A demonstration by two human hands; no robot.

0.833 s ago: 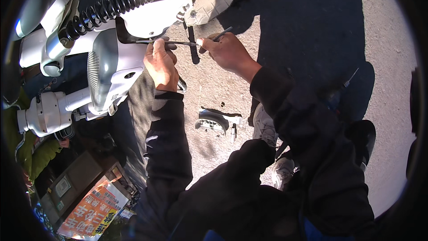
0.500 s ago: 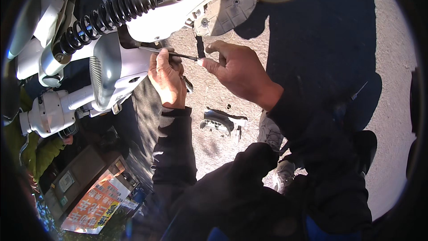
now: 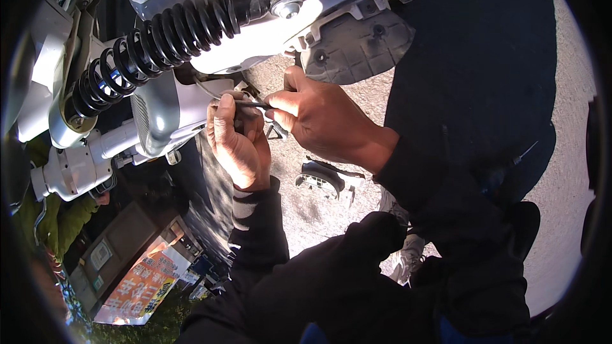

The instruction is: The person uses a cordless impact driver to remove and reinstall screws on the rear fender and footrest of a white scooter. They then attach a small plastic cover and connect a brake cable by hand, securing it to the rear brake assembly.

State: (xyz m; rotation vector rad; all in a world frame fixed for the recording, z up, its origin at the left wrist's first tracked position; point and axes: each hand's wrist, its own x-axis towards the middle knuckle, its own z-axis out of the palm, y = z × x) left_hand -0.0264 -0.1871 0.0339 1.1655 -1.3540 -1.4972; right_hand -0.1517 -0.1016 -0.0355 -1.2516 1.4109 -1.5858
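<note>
Only readable-size lettering is on the orange banner (image 3: 135, 285) beside the brown box (image 3: 129, 232), lower left: rows of big pale characters plus dark ones on a yellow strip (image 3: 157, 295); the box's white square label (image 3: 100, 254) is too small to read.

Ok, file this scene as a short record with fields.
left hand: fingers pinching a thin dark cable
right hand: fingers pinching the same cable, further right
above hands: black coil-spring shock absorber beside a glossy white vehicle body
ground: curved plastic piece with pale grille on rough, sunlit pavement
lower left: orange-and-white printed sign
</note>
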